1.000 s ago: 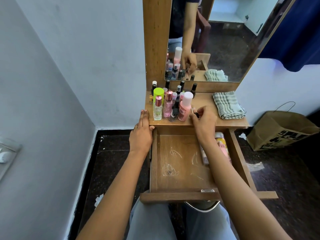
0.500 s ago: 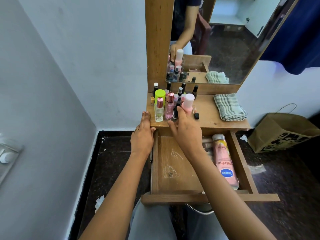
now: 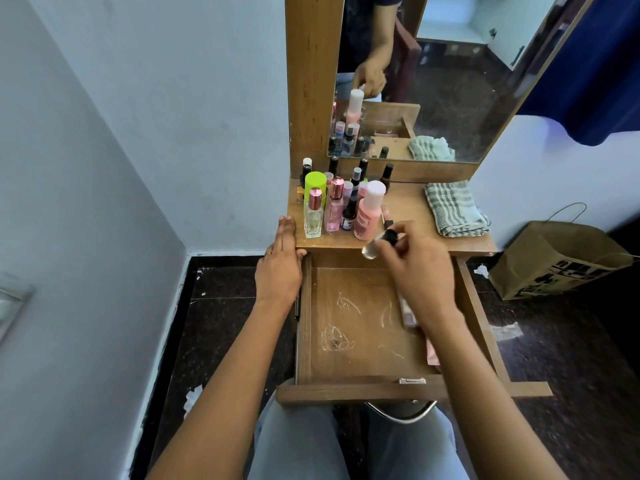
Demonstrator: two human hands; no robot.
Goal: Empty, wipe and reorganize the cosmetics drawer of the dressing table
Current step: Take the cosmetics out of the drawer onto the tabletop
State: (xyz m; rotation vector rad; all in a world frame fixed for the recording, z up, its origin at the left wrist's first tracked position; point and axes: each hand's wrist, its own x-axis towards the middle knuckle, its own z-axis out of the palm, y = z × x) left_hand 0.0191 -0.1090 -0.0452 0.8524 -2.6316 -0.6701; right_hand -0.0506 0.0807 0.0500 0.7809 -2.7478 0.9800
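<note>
The wooden drawer (image 3: 349,388) of the dressing table (image 3: 412,202) stands pulled out, its bare bottom marked with white scratches. My right hand (image 3: 420,271) hovers over the drawer's back right part and pinches a small clear bottle with a black cap (image 3: 379,243), tilted. My left hand (image 3: 280,265) rests flat on the table's front left corner, fingers straight. Several cosmetic bottles (image 3: 341,206) crowd the left of the tabletop, among them a pink bottle with a white cap (image 3: 369,214) and a green-capped one (image 3: 316,183). A pink item (image 3: 406,315) in the drawer shows partly under my right forearm.
A folded green-striped cloth (image 3: 453,209) lies on the right of the tabletop. The mirror (image 3: 450,74) rises behind. A brown paper bag (image 3: 557,261) stands on the dark floor to the right. A white wall closes in on the left. My knees sit under the drawer front.
My right hand has come back from the bottle cluster on the tabletop, now holding a small clear bottle over the drawer. It covers the pink lotion bottle in the drawer. My left hand stayed put.
</note>
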